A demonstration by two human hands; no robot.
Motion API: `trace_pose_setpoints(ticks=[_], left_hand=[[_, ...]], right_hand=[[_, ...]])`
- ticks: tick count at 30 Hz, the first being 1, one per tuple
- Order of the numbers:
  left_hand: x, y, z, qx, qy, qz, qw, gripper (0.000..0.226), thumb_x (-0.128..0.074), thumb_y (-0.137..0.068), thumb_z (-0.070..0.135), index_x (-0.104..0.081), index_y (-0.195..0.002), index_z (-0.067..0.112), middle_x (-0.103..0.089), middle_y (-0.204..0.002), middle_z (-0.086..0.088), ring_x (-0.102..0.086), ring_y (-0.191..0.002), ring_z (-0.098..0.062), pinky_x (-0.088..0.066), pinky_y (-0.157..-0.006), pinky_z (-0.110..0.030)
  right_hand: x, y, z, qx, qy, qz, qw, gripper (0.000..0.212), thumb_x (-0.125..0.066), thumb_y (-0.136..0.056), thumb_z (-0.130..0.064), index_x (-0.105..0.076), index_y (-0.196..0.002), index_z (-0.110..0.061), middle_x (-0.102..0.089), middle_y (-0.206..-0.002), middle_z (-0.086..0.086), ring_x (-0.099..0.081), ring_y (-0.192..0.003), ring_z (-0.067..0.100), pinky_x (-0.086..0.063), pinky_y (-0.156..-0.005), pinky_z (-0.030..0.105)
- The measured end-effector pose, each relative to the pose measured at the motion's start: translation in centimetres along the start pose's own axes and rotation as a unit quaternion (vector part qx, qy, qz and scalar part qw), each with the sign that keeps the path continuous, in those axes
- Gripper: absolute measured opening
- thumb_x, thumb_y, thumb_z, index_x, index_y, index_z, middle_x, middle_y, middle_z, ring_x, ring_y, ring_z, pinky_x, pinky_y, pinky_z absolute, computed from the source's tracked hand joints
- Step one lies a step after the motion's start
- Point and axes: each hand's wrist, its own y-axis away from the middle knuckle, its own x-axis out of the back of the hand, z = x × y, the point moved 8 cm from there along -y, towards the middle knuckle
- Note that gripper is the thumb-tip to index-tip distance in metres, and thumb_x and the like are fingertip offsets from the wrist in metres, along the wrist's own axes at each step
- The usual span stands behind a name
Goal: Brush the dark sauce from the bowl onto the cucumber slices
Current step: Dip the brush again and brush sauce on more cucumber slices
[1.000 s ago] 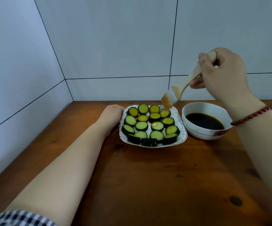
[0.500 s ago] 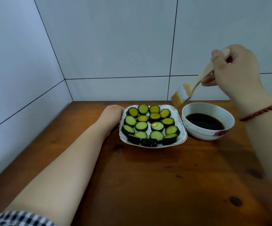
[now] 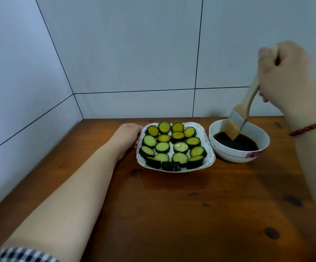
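Several cucumber slices lie in rows on a white patterned plate at the back of the wooden table. The far slices look yellow-brown with sauce. To the plate's right stands a white bowl of dark sauce. My right hand grips the wooden handle of a pastry brush, whose bristle tips dip into the sauce. My left hand holds the plate's left rim, fingers curled around it.
White tiled walls meet in a corner behind and to the left of the plate. A red cord bracelet circles my right wrist. Bare wood lies between me and the dishes.
My right hand has carried the brush from above the plate's far right corner rightward and down into the bowl. The left hand and plate have stayed still.
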Motion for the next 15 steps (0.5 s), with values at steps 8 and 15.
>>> trace_pose_setpoints(ticks=[8, 15], left_hand=[[-0.1, 0.2, 0.1, -0.004, 0.003, -0.001, 1.0, 0.033, -0.039, -0.078, 0.003, -0.068, -0.089, -0.007, -0.039, -0.042, 0.002, -0.034, -0.038, -0.01, -0.033, -0.039, -0.017], [0.0, 0.2, 0.1, -0.001, 0.002, 0.008, 1.0, 0.034, -0.038, -0.079, 0.002, -0.062, -0.092, -0.018, -0.04, -0.044, 0.0, -0.034, -0.038, -0.011, -0.033, -0.039, -0.018]], right_hand=[[-3.4, 1.6, 0.5, -0.024, 0.071, -0.109, 0.991, 0.036, -0.041, -0.103, -0.039, -0.046, -0.084, -0.008, -0.062, -0.076, 0.017, -0.055, -0.032, 0.009, -0.037, -0.032, 0.019], [-1.6, 1.2, -0.9, -0.014, -0.005, -0.036, 0.999, 0.042, -0.042, -0.103, -0.037, -0.05, -0.093, 0.003, -0.06, -0.076, 0.025, -0.053, -0.03, 0.007, -0.035, -0.028, 0.016]])
